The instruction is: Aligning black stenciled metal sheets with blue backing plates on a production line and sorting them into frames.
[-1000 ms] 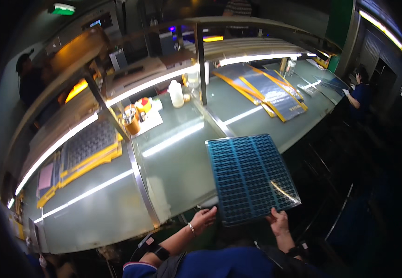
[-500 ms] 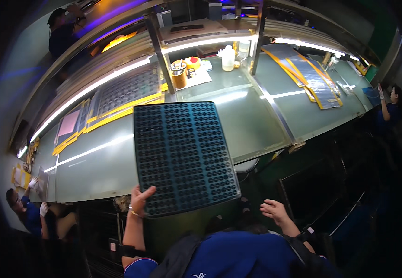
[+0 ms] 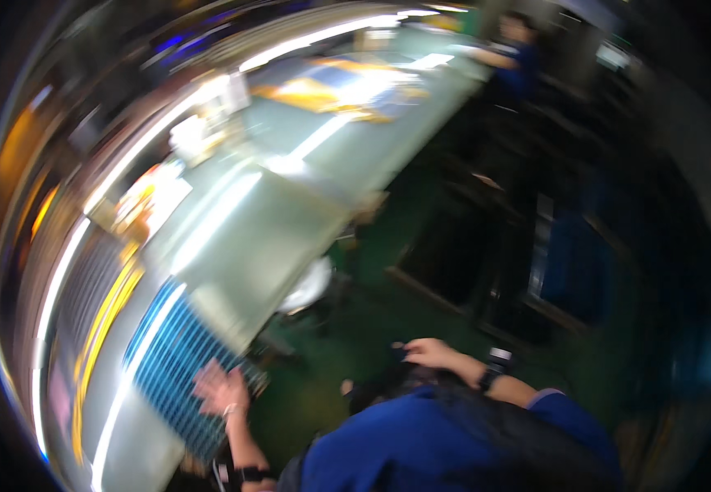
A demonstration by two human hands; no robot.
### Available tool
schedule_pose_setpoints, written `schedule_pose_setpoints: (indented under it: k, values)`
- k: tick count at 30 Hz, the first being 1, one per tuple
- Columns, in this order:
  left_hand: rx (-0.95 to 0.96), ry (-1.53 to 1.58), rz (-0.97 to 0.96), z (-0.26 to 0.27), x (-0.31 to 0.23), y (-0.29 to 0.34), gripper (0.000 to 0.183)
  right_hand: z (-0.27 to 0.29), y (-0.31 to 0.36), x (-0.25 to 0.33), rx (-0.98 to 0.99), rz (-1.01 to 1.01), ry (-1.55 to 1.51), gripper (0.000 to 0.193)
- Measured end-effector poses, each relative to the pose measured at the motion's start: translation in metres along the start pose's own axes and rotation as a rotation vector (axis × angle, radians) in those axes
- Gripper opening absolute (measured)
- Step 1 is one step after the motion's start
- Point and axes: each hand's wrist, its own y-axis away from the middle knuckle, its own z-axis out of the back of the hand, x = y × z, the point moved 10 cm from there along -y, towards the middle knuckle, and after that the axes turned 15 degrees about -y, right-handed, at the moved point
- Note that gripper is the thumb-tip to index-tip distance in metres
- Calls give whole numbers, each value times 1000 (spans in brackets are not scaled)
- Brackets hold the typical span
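Note:
A flat dark panel (image 3: 167,344) with rows of small round shapes lies on the glass-topped table at the left, looking blue and streaked in this blurred view. Over its near right part is my left hand (image 3: 222,387), fingers spread and gripping nothing; whether the palm touches the panel I cannot tell. My right hand (image 3: 431,353) is in front of my body, away from the table, its fingers drawn together. A small dark spot shows at those fingertips, too blurred to name.
The lit table (image 3: 282,238) runs from lower left to upper right. Yellow-edged sheets (image 3: 339,86) lie at its far end, near another person (image 3: 515,61). A round white stool seat (image 3: 308,285) is by the table edge. Dark racks (image 3: 446,254) stand at the right.
My view has swung right. The panel, previously held up in my left hand, now lies on the table, and that hand has opened. My right hand's spread fingers have come together.

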Motion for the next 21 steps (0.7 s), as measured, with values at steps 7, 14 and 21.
schedule_pose_setpoints:
  k: [7,14,21]
  values:
    - [-648,-334,-147,16,-15,-26,49,134,99,-32,-454,102,-138,36]
    - [-443,-269,-624,57,-191,-47,52,395,326,-201,-1420,357,-600,15]
    - [-34,146,-1181,110,-421,203,50,609,436,-366,-1964,-102,-231,22]
